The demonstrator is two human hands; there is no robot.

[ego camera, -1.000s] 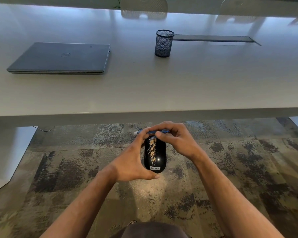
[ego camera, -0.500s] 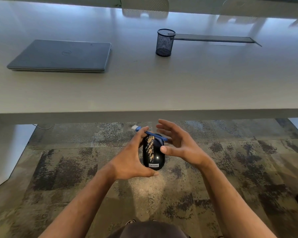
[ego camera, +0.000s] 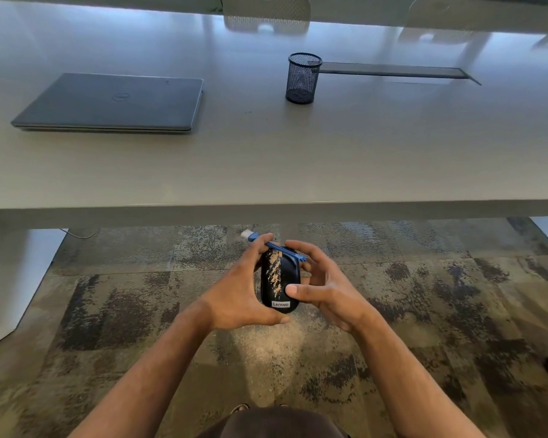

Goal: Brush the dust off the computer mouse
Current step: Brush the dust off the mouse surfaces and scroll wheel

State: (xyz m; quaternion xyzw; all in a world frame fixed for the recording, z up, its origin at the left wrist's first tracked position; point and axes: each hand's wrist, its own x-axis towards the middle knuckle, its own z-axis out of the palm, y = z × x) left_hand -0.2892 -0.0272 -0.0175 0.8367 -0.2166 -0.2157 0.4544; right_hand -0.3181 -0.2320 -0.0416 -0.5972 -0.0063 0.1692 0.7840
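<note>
My left hand (ego camera: 244, 295) grips the black computer mouse (ego camera: 279, 279) and a blue brush (ego camera: 276, 246); my right hand (ego camera: 323, 289) hovers open. Tan dust (ego camera: 274, 267) streaks remain, so brushing seems barely begun.

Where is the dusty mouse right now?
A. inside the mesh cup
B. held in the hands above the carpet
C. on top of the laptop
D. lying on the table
B: the mouse sits between the left hand and right hand, over the carpet, below the table edge.

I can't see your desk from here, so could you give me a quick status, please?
Left hand grips mouse and brush. Right hand open beside it. Dust streaks remain. Nothing obstructing.
</note>
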